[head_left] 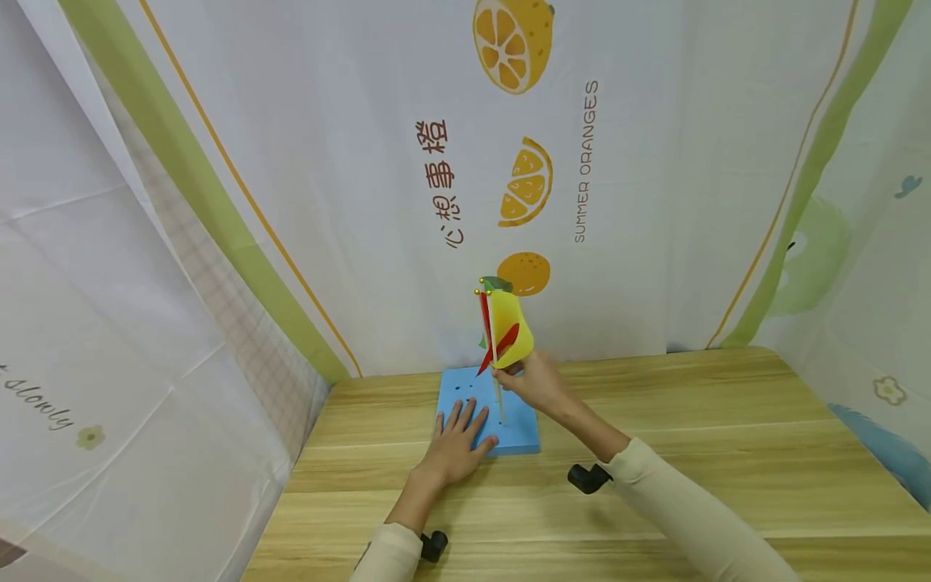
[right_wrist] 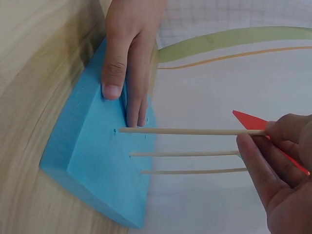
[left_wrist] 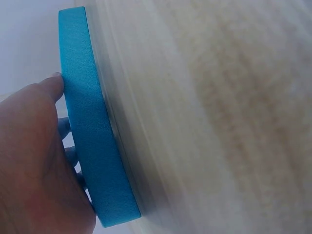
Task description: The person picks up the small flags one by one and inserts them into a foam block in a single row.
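A blue foam block [head_left: 520, 432] with small holes lies flat on the table. My left hand [head_left: 454, 453] rests on its top with fingers spread. Thumb and fingers of my right hand [head_left: 537, 384] pinch a thin wooden stick [right_wrist: 190, 131]. The lower tip of this stick is right beside a hole in the block, and whether it touches is unclear. Two more sticks, one of them a rear stick [right_wrist: 195, 171], stand in the block behind it. Overlapping yellow [head_left: 515, 319], red [head_left: 503, 347] and green [head_left: 498, 284] flags with gold beads top the sticks; which flag belongs to the pinched stick is unclear.
The wooden table [head_left: 676, 436] extends to both sides of the block. A white curtain [head_left: 349, 178] printed with oranges hangs right behind the table's back edge. Black wrist mounts [head_left: 587, 478] stick out from both wrists near the tabletop.
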Available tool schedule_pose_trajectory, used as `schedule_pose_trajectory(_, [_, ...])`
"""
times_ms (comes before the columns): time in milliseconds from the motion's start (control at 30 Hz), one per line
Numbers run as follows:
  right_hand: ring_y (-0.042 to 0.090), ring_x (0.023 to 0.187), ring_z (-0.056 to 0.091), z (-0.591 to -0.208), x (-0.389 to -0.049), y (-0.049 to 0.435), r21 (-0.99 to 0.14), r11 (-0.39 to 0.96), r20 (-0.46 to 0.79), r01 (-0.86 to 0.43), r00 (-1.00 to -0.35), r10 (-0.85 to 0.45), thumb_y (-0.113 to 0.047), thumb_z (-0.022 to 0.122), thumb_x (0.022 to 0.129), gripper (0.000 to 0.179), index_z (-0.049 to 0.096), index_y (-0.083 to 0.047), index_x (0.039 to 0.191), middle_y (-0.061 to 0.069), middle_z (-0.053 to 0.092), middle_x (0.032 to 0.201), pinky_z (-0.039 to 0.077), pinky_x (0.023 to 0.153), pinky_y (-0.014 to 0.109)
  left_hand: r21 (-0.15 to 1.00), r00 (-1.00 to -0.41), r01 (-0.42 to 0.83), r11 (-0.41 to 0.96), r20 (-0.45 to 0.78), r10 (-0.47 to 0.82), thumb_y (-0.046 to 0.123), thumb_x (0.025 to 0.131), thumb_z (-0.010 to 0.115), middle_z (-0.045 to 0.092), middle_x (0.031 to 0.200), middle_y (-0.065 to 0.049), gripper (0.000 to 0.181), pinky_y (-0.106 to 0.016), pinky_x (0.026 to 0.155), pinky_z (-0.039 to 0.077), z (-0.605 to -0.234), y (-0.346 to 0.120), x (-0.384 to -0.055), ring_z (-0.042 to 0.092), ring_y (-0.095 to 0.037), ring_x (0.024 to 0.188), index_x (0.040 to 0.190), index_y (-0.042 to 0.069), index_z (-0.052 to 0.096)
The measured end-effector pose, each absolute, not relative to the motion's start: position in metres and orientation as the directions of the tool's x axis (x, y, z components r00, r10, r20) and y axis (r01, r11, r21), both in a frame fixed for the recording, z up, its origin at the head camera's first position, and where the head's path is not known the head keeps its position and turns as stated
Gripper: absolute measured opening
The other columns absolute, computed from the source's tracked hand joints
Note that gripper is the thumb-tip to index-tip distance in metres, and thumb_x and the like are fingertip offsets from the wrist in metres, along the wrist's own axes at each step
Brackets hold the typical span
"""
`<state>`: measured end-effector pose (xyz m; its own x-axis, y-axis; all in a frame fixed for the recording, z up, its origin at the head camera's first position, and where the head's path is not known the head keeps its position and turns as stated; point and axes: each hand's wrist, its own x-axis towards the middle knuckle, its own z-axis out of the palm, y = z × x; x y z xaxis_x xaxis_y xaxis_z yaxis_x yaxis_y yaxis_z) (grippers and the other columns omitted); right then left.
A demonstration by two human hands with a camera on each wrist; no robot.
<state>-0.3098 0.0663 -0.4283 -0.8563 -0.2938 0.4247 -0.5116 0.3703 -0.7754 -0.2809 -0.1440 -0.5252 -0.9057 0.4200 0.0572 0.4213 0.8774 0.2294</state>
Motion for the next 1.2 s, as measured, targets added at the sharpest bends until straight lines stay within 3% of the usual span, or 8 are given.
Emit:
schedule_pose_trajectory(533, [0.017, 0.086, 0.072, -0.436, -0.318, 0.059, -0.75, 0.393, 0.445, -0.532, -0.845, -0.295, -0.012, 0.071, 0.09, 0.03, 0.058, -0.01, 0.118, 0.006, 0.071, 0.103, 0.059, 0.067, 0.025, 0.217, -0.907, 0.42, 0.881, 0.057, 0.418, 0.06, 0.101, 0.033, 0.016, 0.165, -0.01, 0.068, -0.065, 0.119, 0.01, -0.527, -0.145, -0.282, 0.01, -0.037, 0.153, 0.157, 0.02, 0.028])
schedule_pose_trajectory(767, [0.017, 0.083, 0.072, -0.444, -0.317, 0.056, -0.765, 0.387, 0.423, -0.515, -0.855, -0.301, -0.011, 0.072, 0.09, 0.035, 0.057, -0.003, 0.121, 0.007, 0.071, 0.101, 0.058, 0.062, 0.023, 0.218, -0.907, 0.42, 0.881, 0.051, 0.419, 0.061, 0.101, 0.032, 0.016, 0.165, -0.01, 0.069, -0.065, 0.119, 0.01, -0.527, -0.146, -0.282, 0.011, -0.038, 0.153, 0.156, 0.019, 0.028])
schedule_pose_trajectory(1000, [0.018, 0.08, 0.073, -0.452, -0.319, 0.054, -0.752, 0.421, 0.418, -0.508, -0.861, -0.291, -0.013, 0.072, 0.09, 0.029, 0.059, -0.009, 0.116, 0.007, 0.073, 0.097, 0.057, 0.059, 0.02, 0.198, -0.906, 0.421, 0.885, 0.051, 0.42, 0.063, 0.1, 0.03, 0.016, 0.165, -0.009, 0.07, -0.064, 0.119, 0.011, -0.527, -0.147, -0.282, 0.011, -0.036, 0.153, 0.157, 0.021, 0.027])
schedule_pose_trajectory(1200, [0.021, 0.081, 0.073, -0.453, -0.32, 0.054, -0.756, 0.413, 0.416, -0.508, -0.86, -0.295, -0.013, 0.072, 0.089, 0.035, 0.058, -0.007, 0.12, 0.01, 0.072, 0.102, 0.057, 0.059, 0.02, 0.203, -0.907, 0.418, 0.886, 0.044, 0.418, 0.063, 0.101, 0.03, 0.015, 0.166, -0.009, 0.07, -0.064, 0.12, 0.01, -0.528, -0.147, -0.283, 0.009, -0.036, 0.153, 0.157, 0.022, 0.026])
